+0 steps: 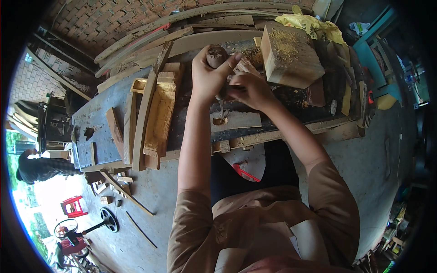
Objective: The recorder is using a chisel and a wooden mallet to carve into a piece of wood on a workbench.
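Observation:
My left hand (207, 75) is wrapped round a thick wooden handle (217, 55), its round, battered end facing up. Below that fist a narrow metal shaft (221, 108) points down at a rough hole in a pale flat board (243, 119); it looks like a chisel. Close beside it on the right, my right hand (251, 91) has its fingers curled in toward the shaft. What they grip, if anything, is hidden. A pale piece of wood (246, 66) shows just behind the right hand.
A big wooden block (291, 57), sawdust on top, stands at the bench's back right by a yellow sack (312, 25). Leftward lie a hollowed wooden piece (160, 113) and long strips (150, 107). A red stool (74, 207) is on the floor; another person (48, 166) is far left.

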Demonstrator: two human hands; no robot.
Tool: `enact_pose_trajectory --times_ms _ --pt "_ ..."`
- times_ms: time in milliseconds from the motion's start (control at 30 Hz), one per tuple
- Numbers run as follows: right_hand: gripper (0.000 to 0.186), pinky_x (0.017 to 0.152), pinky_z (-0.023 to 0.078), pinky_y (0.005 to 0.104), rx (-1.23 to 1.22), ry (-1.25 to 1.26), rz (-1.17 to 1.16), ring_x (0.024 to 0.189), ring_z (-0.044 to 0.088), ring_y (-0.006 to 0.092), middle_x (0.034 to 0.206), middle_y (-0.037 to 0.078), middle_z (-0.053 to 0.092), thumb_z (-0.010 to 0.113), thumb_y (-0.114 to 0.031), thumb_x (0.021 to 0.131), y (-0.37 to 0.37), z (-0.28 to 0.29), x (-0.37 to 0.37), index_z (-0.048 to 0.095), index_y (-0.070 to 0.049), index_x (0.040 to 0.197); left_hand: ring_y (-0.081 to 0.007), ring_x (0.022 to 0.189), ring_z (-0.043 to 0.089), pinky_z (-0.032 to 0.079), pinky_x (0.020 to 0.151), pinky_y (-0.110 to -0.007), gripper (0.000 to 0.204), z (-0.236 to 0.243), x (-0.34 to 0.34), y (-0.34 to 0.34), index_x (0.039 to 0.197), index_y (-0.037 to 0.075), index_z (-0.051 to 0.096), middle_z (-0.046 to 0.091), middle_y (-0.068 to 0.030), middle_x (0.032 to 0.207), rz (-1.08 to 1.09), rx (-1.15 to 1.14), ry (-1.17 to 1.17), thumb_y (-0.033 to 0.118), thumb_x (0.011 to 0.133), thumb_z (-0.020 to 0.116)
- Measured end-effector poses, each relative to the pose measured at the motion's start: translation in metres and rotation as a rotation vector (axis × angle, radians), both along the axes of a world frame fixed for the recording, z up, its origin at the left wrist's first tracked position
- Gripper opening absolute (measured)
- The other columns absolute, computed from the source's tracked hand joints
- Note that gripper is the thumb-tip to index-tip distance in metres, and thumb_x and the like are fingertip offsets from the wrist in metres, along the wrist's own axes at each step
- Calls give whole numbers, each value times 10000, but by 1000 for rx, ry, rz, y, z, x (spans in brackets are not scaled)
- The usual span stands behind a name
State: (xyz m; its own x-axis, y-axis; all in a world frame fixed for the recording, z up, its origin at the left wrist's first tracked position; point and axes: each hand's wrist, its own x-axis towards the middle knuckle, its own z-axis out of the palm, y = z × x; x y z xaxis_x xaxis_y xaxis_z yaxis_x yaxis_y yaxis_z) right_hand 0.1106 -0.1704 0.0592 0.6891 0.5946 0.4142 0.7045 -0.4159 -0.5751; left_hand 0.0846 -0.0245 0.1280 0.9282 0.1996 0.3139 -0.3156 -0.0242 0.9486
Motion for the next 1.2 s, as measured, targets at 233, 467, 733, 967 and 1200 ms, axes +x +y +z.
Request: enact_pose_trajectory --times_ms 233,467,733,967,1200 --pt "342 660 478 383 -374 -130 -606 785 549 261 834 92 530 675 -349 709 -59 -60 -3 533 -56 812 -58 569 448 395 537 -226 207 -4 7 -13 721 14 530 530 -4 616 -9 56 -5 115 677 706" --pt "370 637 493 356 -574 -73 -638 793 552 271 845 116 519 691 -330 691 -69 -72 -15 519 -35 831 -69 492 501 399 467 -217 184 -6 5 -20 708 54 524 532 -1 582 -49 98 -58 129 726 691" --pt "416 588 482 386 -231 45 -536 704 589 332 797 176 568 660 -304 744 -78 -26 -17 461 18 918 -41 537 443 381 492 -213 153 -11 6 -17 689 28 536 524 16 588 -76 1 15 89 674 676" --pt "559 772 438 314 220 236 -139 896 536 177 995 114 548 717 -260 707 -116 87 -9 452 8 1120 -81 499 512 430 465 -225 153 -11 7 -10 781 37 534 537 -14 618 -105 32 -5 88 717 663" --pt "474 755 450 317 -303 146 -205 821 584 208 909 118 610 708 -176 665 -146 154 -24 513 6 1057 -56 613 451 391 557 -229 168 -8 1 -16 738 14 538 527 7 648 -150 8 -7 100 658 657"
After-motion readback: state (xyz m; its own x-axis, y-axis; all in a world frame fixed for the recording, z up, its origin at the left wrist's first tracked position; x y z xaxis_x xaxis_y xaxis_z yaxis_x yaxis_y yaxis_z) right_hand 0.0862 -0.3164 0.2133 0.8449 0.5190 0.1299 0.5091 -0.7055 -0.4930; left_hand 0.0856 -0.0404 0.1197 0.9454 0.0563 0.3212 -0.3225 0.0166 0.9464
